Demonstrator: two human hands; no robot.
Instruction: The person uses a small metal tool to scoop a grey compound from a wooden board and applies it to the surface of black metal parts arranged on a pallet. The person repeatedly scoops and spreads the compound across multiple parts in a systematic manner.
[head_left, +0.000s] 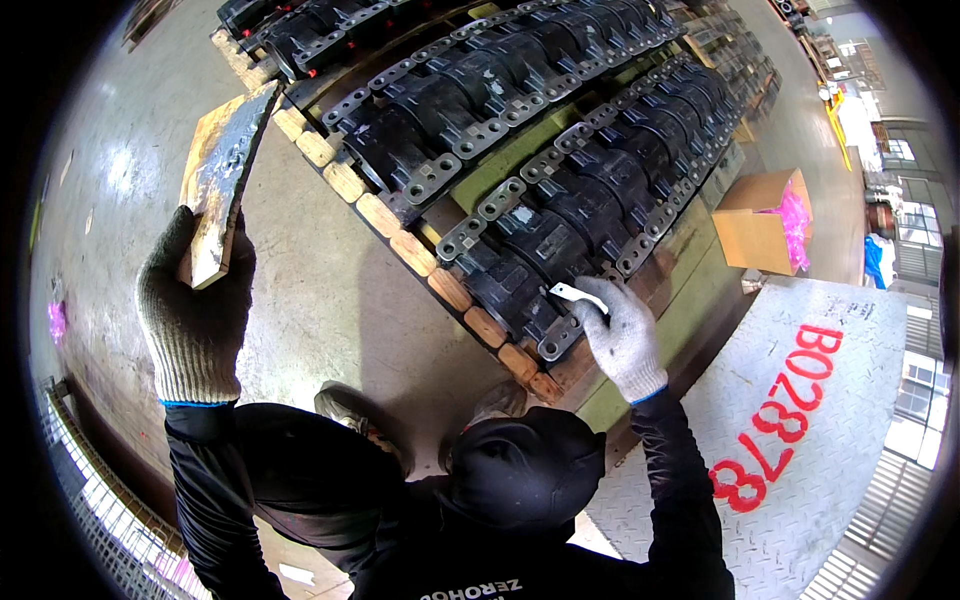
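gripping a white strip (572,293), your right hand (622,335) is nearly closed, over the near end of the black castings (545,245). your left hand (198,310) curls around the lower end of a smeared board (222,165). the castings lie on a pallet (415,252); right of them stands a carton (748,240) with pink plastic (795,228).

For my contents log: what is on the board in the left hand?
A glossy dark smear on the wooden board; its underside is hidden, and the left hand covers part of its lower end.
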